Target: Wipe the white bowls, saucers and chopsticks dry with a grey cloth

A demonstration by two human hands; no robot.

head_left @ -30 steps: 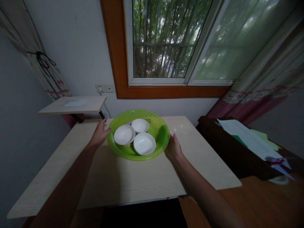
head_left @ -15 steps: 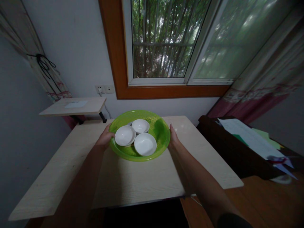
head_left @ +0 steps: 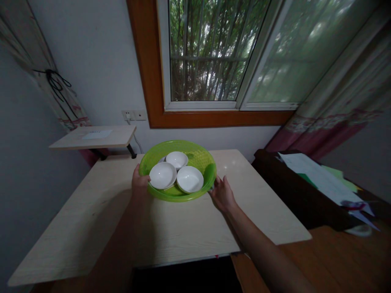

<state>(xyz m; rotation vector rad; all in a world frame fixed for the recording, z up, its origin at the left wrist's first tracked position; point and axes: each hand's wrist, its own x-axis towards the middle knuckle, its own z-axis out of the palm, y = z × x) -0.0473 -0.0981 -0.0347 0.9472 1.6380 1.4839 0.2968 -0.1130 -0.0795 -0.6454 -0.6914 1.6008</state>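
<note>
A green plastic basin [head_left: 177, 198] is over the wooden table, holding three visible white bowls. One white bowl [head_left: 163, 176] sits at the left, another white bowl [head_left: 177, 159] at the back, and a third white bowl [head_left: 190, 179] at the right. My left hand [head_left: 139, 184] grips the basin's left rim, its thumb over the edge by the left bowl. At the basin's lower right side is my right hand [head_left: 224, 195], fingers bent in. Its fingertips are partly hidden, with a small greyish spot beside them that I cannot make out.
The pale wooden table [head_left: 183, 232] stands against the wall under a window [head_left: 210, 61]. A small raised shelf [head_left: 94, 136] with a paper label is at the back left. On the right, papers [head_left: 317, 175] lie on a dark brown piece of furniture [head_left: 277, 191].
The basin has shifted slightly left, and the bowls have moved within the frame. My right hand has slid down from the right rim to the lower right side. My left hand keeps its grip.
</note>
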